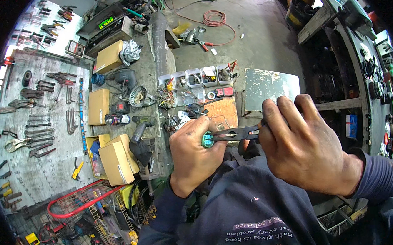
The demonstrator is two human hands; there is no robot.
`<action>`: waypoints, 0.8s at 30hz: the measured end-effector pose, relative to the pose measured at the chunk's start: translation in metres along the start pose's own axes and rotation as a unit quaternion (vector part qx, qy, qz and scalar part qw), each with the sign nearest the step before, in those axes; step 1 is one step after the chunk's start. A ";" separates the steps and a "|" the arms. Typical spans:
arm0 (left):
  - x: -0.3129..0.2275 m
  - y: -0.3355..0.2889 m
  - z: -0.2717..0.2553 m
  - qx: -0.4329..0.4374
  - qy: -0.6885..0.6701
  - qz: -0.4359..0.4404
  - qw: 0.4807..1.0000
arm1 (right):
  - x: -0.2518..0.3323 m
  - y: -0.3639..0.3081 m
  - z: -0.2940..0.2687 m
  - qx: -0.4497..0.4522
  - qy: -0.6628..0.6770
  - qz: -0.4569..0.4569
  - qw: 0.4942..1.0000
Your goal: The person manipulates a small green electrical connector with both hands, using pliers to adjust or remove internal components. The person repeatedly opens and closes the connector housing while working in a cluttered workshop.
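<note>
My left hand (194,153) is closed around a small green plastic piece (207,140), perhaps a connector, one end of which shows between thumb and fingers. In my right hand (304,147) is a pair of dark long-nose pliers (238,132), its handles hidden under curled fingers. The pliers' narrow jaws point left and reach the green piece; whether they grip it I cannot tell. Both hands are held up in front of my dark sweatshirt (261,200). Just beyond them lies an orange-brown board (221,110).
Clear plastic bins (195,78) of small parts stand past my hands. A worn grey-green stool top (271,90) is ahead right. Cardboard boxes (116,161) and an alternator (130,52) crowd the left bench, near a tool panel (62,125). A red hose (216,18) coils on the floor.
</note>
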State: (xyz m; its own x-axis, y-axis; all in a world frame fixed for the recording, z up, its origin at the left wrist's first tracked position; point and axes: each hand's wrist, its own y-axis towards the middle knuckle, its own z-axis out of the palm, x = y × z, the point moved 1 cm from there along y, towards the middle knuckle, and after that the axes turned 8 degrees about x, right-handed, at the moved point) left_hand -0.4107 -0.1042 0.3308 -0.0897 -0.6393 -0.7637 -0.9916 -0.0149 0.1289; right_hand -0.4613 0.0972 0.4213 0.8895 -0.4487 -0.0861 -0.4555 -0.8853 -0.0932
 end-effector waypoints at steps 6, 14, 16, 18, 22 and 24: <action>0.004 0.002 -0.007 -0.002 0.097 0.071 0.993 | 0.000 0.005 -0.007 0.093 0.008 -0.015 0.996; 0.008 0.001 -0.004 -0.035 0.128 0.090 0.987 | 0.006 0.005 0.004 0.097 0.000 -0.006 0.995; 0.007 0.001 -0.003 -0.039 0.128 0.084 0.987 | 0.006 0.006 0.006 0.108 0.011 -0.007 0.994; 0.010 0.004 -0.003 -0.023 0.114 0.112 0.987 | 0.004 0.004 0.003 0.134 0.031 -0.017 0.990; 0.015 0.005 -0.002 -0.007 0.098 0.141 0.985 | -0.006 0.007 0.025 0.122 0.093 -0.042 0.987; 0.019 0.008 -0.001 -0.021 0.090 0.140 0.986 | -0.010 0.008 0.047 0.099 0.195 -0.008 0.976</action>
State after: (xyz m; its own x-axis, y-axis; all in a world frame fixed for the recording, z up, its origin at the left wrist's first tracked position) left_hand -0.4202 -0.1170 0.3175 -0.3370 -0.7487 -0.5708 -0.9252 0.1513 0.3479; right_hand -0.4755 0.1001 0.3750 0.8244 -0.4818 0.2971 -0.4048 -0.8687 -0.2855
